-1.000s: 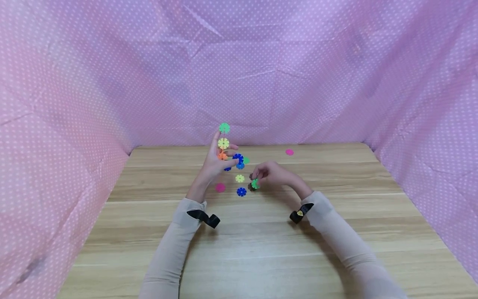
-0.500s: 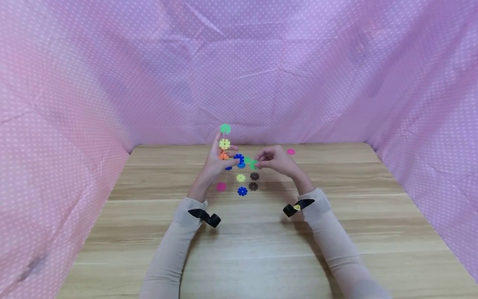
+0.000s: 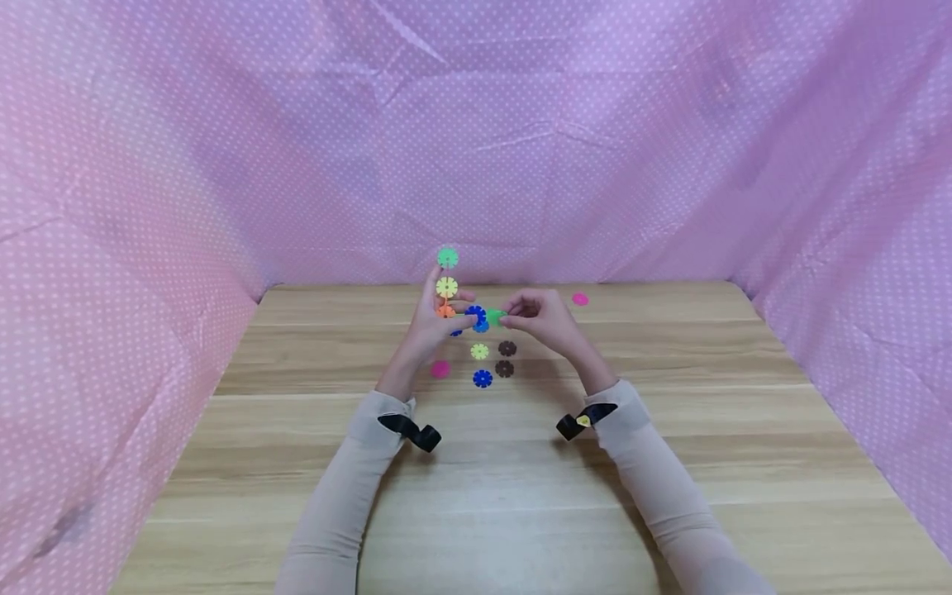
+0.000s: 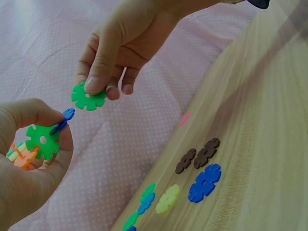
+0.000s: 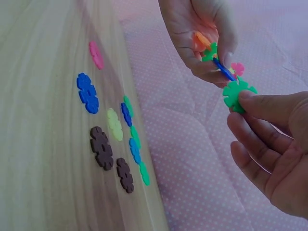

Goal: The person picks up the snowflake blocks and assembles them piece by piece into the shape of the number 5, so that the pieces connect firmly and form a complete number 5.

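Observation:
My left hand holds up a chain of joined notched plastic discs, among them a green disc, a yellow disc and an orange disc. At the chain's near end, thumb and finger pinch a blue disc, which is slotted to another green disc. My right hand pinches a loose green disc between thumb and fingers. That disc faces the blue one, with a small gap between them in the left wrist view; their edges overlap in the right wrist view.
Loose discs lie on the wooden table below the hands: two brown discs, a blue disc, a yellow disc and a pink disc. Another pink disc lies farther right. Pink dotted cloth surrounds the table.
The right hand has lifted the green disc from beside the brown discs and carried it up and slightly left to the blue disc. The left hand has stayed nearly still with its chain.

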### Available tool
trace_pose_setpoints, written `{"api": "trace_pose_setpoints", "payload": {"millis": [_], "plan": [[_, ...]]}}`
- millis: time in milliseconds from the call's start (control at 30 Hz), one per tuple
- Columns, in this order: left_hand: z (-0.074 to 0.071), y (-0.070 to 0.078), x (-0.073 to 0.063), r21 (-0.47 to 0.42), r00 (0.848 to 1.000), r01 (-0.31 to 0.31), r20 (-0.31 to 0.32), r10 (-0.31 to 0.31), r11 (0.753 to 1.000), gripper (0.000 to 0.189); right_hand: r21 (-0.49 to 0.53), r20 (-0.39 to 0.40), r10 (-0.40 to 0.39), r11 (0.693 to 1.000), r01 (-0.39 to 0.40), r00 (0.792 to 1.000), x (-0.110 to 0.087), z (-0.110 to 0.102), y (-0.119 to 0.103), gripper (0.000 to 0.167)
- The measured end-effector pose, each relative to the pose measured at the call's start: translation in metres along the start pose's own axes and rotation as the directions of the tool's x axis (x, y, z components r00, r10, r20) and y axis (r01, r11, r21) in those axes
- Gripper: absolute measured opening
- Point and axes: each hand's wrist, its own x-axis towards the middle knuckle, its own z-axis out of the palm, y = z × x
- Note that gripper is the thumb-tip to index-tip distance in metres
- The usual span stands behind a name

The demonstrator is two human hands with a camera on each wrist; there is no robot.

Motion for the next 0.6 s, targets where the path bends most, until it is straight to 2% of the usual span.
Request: {"api": "trace_pose_setpoints", "payload": {"millis": [167, 400, 600], "plan": [[0.001, -0.004, 0.000, -0.021, 1.000, 0.004, -0.020, -0.004, 1.000, 0.108, -0.046, -0.038, -0.030, 0.999, 0.029, 0.999, 0.000, 0.005, 0.000, 0.015], [0.003, -0.003, 0.001, 0.002, 1.000, 0.007, -0.015, -0.007, 1.000, 0.108, -0.072, -0.065, -0.063, 0.996, 0.059, 0.996, -0.001, 0.008, 0.000, 0.012], [0.006, -0.002, -0.001, 0.043, 0.999, 0.034, -0.029, -0.032, 0.998, 0.109, -0.070, -0.106, -0.105, 0.993, 0.097, 0.989, -0.002, 0.012, -0.001, 0.011]]}}
